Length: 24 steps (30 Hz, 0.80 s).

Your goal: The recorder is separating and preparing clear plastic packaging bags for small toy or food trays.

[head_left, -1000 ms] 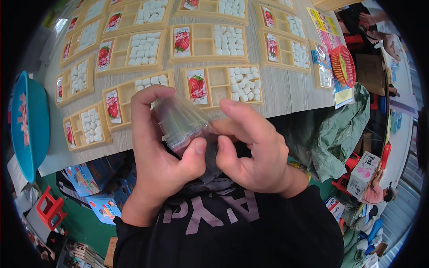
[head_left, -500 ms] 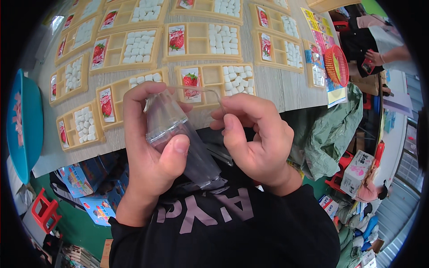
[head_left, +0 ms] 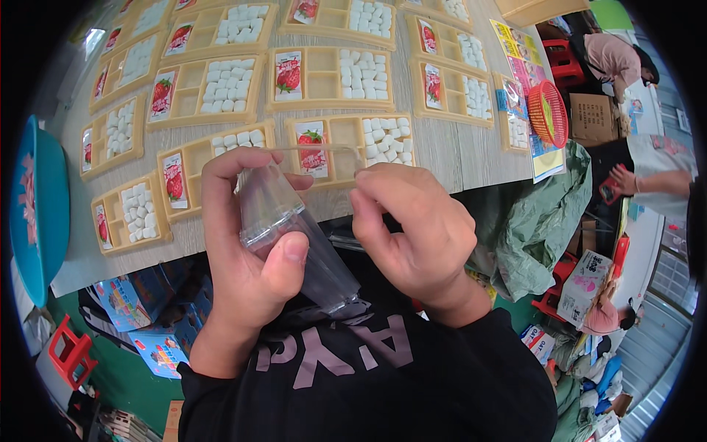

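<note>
In my left hand (head_left: 247, 254) is a tapered clear plastic container (head_left: 324, 269), tilted, with a rim across its middle. My thumb presses near that rim while the fingers wrap round the far side. A thin clear strip (head_left: 317, 148) runs from the container's top to my right hand (head_left: 423, 221), whose thumb and forefinger are closed at its bent end. Whether the strip is part of the container I cannot tell. Just beyond my hands lies a beige compartment tray (head_left: 341, 140) holding a strawberry-printed sachet (head_left: 312, 149) and white marshmallow-like pieces (head_left: 388, 140).
Several similar trays (head_left: 322, 60) cover the table (head_left: 471, 151). A teal basin (head_left: 59, 221) stands at the left edge, a red basket (head_left: 549, 114) at the right. Green sheeting (head_left: 526, 236) hangs beside the table. Another person's hand (head_left: 624, 179) holds something red at far right.
My right hand has turned so its back shows more, and its fingertips have shifted slightly left. The left hand keeps its hold on the container. People at far right have shifted in view.
</note>
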Each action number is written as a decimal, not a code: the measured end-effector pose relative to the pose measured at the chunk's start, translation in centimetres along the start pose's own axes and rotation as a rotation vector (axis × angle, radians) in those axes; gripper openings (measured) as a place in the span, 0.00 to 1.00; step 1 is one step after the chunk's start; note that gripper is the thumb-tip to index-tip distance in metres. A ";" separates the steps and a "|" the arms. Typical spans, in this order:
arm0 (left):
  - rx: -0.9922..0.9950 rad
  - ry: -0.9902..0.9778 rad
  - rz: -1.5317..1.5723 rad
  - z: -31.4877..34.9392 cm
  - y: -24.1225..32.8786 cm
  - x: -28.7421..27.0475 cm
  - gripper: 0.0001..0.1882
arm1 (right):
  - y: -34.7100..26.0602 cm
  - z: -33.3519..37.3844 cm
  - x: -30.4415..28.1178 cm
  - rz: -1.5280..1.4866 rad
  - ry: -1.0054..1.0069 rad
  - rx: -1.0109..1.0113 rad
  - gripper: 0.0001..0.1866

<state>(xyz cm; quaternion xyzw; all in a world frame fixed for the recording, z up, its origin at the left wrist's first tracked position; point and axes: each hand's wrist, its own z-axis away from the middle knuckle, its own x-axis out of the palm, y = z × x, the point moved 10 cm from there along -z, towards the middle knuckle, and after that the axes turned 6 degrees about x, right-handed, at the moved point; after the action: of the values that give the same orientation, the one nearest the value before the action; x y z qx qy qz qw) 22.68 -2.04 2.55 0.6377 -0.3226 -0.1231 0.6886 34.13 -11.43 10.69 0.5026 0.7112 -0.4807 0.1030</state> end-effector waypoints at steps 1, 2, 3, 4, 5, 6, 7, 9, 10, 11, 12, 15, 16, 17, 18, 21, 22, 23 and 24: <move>-0.014 0.001 0.018 0.0 -0.2 0.0 0.39 | -0.2 0.0 -0.1 -0.015 0.006 -0.019 0.15; -0.028 0.003 0.036 -0.1 -0.4 0.1 0.40 | -0.3 -0.1 -0.1 -0.031 0.012 -0.039 0.16; -0.026 0.002 0.036 -0.1 -0.3 0.1 0.40 | -0.4 -0.1 -0.2 -0.031 0.014 -0.040 0.16; -0.031 -0.002 0.034 -0.1 -0.3 0.1 0.40 | -0.5 -0.1 -0.2 -0.024 0.006 -0.030 0.17; -0.036 -0.005 0.033 -0.1 -0.3 0.1 0.40 | -0.5 -0.1 -0.2 -0.016 -0.002 -0.020 0.18; -0.035 -0.006 0.034 -0.1 -0.3 0.1 0.40 | -0.7 -0.1 -0.3 -0.015 -0.001 -0.021 0.18; -0.035 -0.009 0.024 -0.1 -0.3 0.0 0.40 | -0.8 -0.1 -0.2 -0.008 -0.010 -0.015 0.20; -0.034 -0.012 0.014 -0.1 -0.2 0.0 0.40 | -0.8 -0.1 -0.3 -0.001 -0.017 -0.011 0.21; -0.033 -0.014 -0.001 -0.1 -0.2 0.0 0.40 | -0.9 0.0 -0.2 0.010 -0.037 -0.025 0.21; -0.032 -0.017 -0.015 -0.1 -0.1 0.0 0.40 | -1.0 0.0 0.0 0.023 -0.056 -0.038 0.22; -0.030 -0.021 -0.014 -0.1 -0.2 0.1 0.40 | -1.0 0.1 -0.1 0.026 -0.053 -0.039 0.22; -0.019 -0.019 -0.002 -0.1 -0.2 0.2 0.40 | -0.7 0.1 -0.2 0.018 -0.054 -0.024 0.22; -0.021 -0.021 -0.002 -0.1 -0.3 0.2 0.39 | -0.7 0.1 -0.3 -0.012 -0.047 -0.020 0.22; -0.025 -0.023 -0.001 -0.2 -0.3 0.3 0.39 | -0.6 0.1 -0.4 -0.042 -0.040 -0.016 0.22; -0.023 -0.025 -0.003 -0.2 -0.3 0.3 0.39 | -0.6 0.1 -0.4 -0.042 -0.037 -0.017 0.22; -0.026 -0.037 0.001 -0.1 -0.4 0.4 0.39 | -1.0 0.1 -0.5 -0.106 -0.038 -0.058 0.21; -0.031 -0.044 0.001 -0.1 -0.4 0.5 0.38 | -1.1 0.1 -0.6 -0.156 -0.032 -0.048 0.20; -0.037 -0.050 0.001 -0.1 -0.4 0.6 0.38 | -1.1 0.0 -0.7 -0.207 -0.027 -0.037 0.19; -0.039 -0.050 -0.001 -0.1 -0.4 0.7 0.38 | -1.1 -0.1 -0.9 -0.208 -0.027 -0.035 0.19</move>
<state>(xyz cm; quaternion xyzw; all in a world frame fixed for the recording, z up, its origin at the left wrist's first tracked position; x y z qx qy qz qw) 23.36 -2.45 2.37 0.6209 -0.3369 -0.1454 0.6927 33.66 -11.93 11.91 0.4178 0.7663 -0.4829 0.0708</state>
